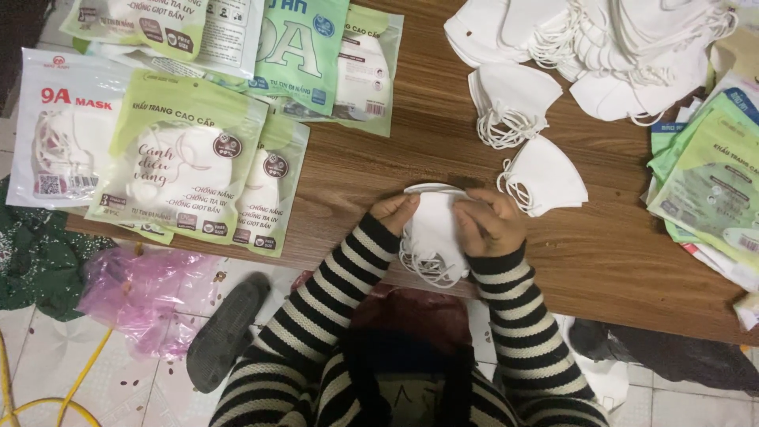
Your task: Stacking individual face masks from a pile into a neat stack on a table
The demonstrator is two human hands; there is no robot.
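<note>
While both my left hand (pixel 393 212) and right hand (pixel 489 221) pinch a small white mask stack (pixel 432 229) at the table edge (pixel 601 292), sealed packs (pixel 186 170) lie finished, loose masks (pixel 601 47) wait.

Small stack of folded white face masks (pixel 433 229), ear loops dangling, at near table edge.
</note>
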